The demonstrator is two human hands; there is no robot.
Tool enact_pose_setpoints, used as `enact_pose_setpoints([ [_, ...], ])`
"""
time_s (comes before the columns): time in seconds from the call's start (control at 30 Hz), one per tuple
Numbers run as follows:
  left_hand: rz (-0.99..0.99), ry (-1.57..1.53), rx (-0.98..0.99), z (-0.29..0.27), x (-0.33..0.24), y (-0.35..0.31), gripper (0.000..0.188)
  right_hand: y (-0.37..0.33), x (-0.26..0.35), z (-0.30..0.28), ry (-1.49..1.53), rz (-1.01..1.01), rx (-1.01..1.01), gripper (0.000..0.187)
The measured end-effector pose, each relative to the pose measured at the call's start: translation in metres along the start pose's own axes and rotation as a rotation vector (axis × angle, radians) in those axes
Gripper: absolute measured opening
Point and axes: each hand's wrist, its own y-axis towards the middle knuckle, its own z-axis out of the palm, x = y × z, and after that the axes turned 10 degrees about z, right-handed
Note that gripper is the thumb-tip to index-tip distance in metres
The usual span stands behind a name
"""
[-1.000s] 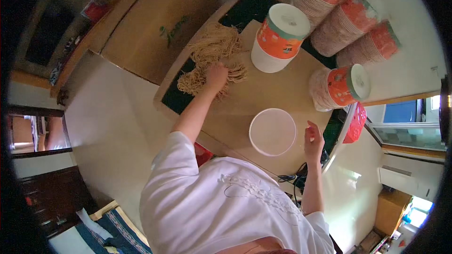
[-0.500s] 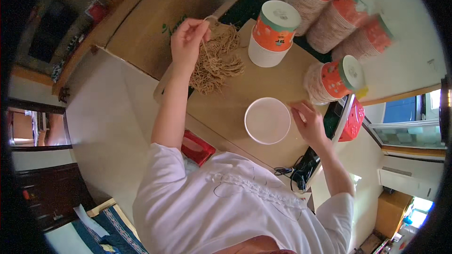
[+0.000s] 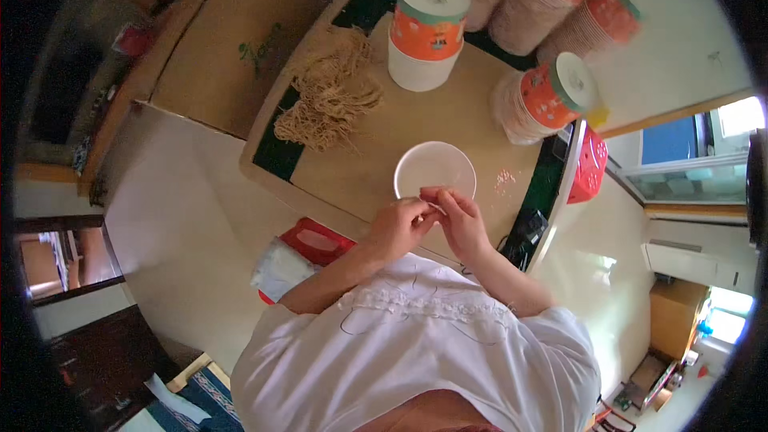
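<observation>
My left hand (image 3: 400, 228) and my right hand (image 3: 458, 220) meet at the near rim of a white paper tub (image 3: 434, 162), fingertips pinched together. The left fingers are closed on a thin tan strand, which was seen pulled from the pile and is now mostly hidden. What the right fingers pinch is too small to make out. Left of the tub lies a tangled pile of tan string (image 3: 332, 92). On its right is a small scatter of tiny pinkish bits (image 3: 505, 182), which look like beads.
A stack of tubs, upside down with an orange and green one (image 3: 432, 32) on top, stands behind. Another stack (image 3: 552, 96) lies tilted at right, with wrapped stacks (image 3: 532, 8) behind. A cardboard box (image 3: 216, 56) is at left, black cables (image 3: 520, 240) at the right edge.
My left hand has come from the string pile to the near side of the tub. My right hand has moved left from beside the tub, uncovering the pinkish bits, and now meets the left.
</observation>
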Motion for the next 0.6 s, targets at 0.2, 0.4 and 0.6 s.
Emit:
enact_pose_setpoints([
  [0.2, 0.018, -0.105, -0.058, 0.022, 0.042, -0.035, 0.018, -0.041, 0.008, -0.014, -0.062, 0.115, -0.093, 0.023],
  [0.4, 0.129, 0.364, 0.195, 0.024, 0.03, -0.018, 0.032, -0.065, -0.014, -0.042, -0.916, -0.071, -0.213, 0.023],
  [0.6, 0.38, 0.585, 0.375, 0.054, 0.099, -0.029, 0.017, -0.096, -0.002, -0.085, -1.453, 0.227, -0.143, 0.015],
])
